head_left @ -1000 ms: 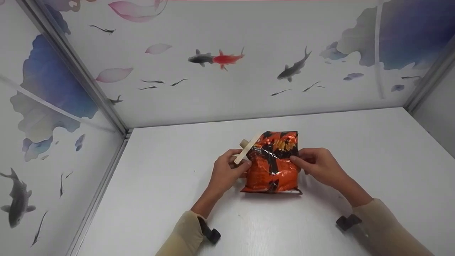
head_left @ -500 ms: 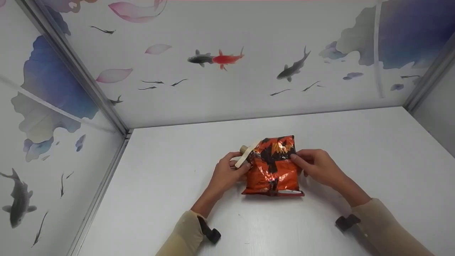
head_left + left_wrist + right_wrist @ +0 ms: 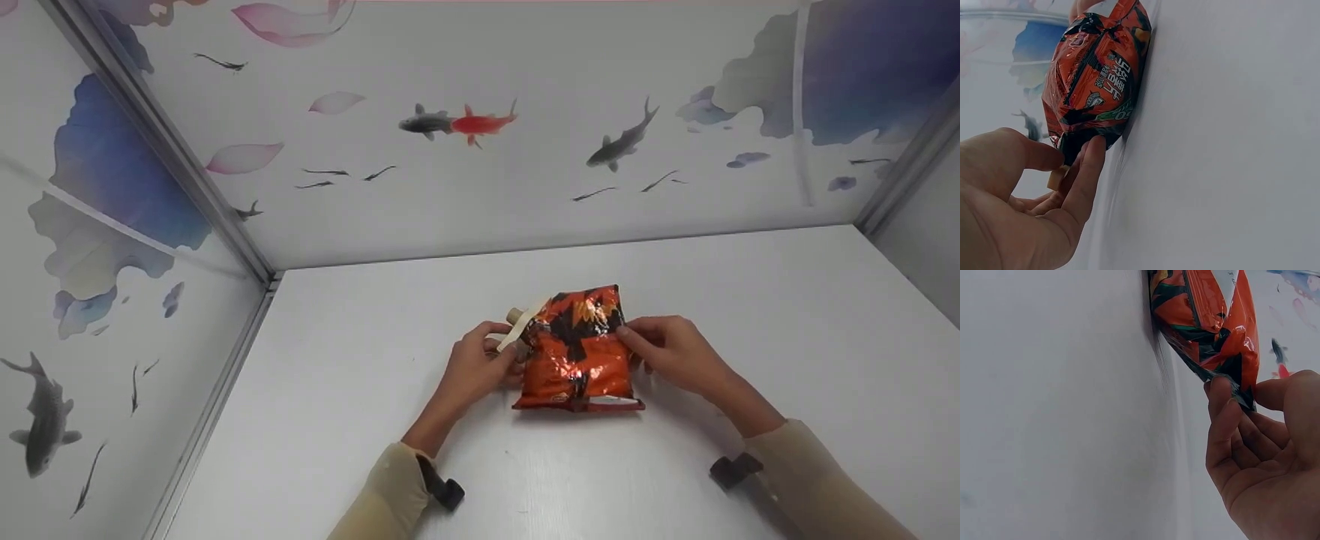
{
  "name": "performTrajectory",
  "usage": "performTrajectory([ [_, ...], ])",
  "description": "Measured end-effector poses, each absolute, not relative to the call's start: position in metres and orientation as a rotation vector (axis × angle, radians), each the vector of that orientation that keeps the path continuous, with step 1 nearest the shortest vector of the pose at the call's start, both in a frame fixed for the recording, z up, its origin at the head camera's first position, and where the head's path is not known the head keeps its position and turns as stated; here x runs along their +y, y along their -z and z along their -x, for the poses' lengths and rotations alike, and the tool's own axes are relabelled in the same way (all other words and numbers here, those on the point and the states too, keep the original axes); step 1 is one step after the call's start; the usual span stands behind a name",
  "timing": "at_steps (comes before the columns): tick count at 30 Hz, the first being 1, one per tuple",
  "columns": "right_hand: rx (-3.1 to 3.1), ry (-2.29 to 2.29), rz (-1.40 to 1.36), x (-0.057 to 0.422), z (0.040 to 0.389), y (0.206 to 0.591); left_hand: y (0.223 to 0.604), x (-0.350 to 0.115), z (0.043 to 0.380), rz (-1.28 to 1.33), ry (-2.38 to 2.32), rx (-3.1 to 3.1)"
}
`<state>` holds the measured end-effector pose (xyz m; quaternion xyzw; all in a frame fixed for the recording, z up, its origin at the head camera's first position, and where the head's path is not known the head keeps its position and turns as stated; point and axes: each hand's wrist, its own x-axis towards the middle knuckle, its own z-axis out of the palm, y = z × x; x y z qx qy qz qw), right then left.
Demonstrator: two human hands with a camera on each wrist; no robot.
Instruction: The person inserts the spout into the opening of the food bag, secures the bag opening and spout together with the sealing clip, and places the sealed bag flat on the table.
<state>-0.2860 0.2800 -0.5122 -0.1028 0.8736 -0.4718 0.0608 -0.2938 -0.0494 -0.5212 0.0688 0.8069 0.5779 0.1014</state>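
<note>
In the head view, a shiny orange-and-black snack bag (image 3: 577, 360) stands over the white table between both hands. At its upper left edge lies a slanting cream strip (image 3: 519, 328) with a short tan stub (image 3: 514, 316) behind it. My left hand (image 3: 476, 364) pinches the bag's left side by the strip; the left wrist view shows a tan end piece (image 3: 1057, 179) between thumb and fingers. On the other side, my right hand (image 3: 675, 349) pinches the bag's edge, thumb in front; in the right wrist view its fingertips (image 3: 1220, 390) lie against the dark corner.
The white table (image 3: 337, 420) extends round the bag. Behind it rises a back wall (image 3: 525, 210) printed with fish, and a similar panel (image 3: 225, 315) stands at the left. Metal frame rails (image 3: 259, 274) meet the table at its rear left corner.
The bag's top has come down a little and its bottom edge has shifted slightly right. My left thumb has drawn back from the bag's front toward the cream strip. The right hand has hardly moved.
</note>
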Motion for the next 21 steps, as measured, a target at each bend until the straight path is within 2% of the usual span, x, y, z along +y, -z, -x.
performTrajectory([
  [13,2.698,1.403,0.390,0.2819,0.2857,0.5149,0.5190,-0.0521,0.2962,-0.148,-1.658,2.450],
  [21,2.730,1.376,0.343,0.2836,0.2860,0.5098,0.5165,-0.0572,0.2999,-0.127,-1.512,2.673],
])
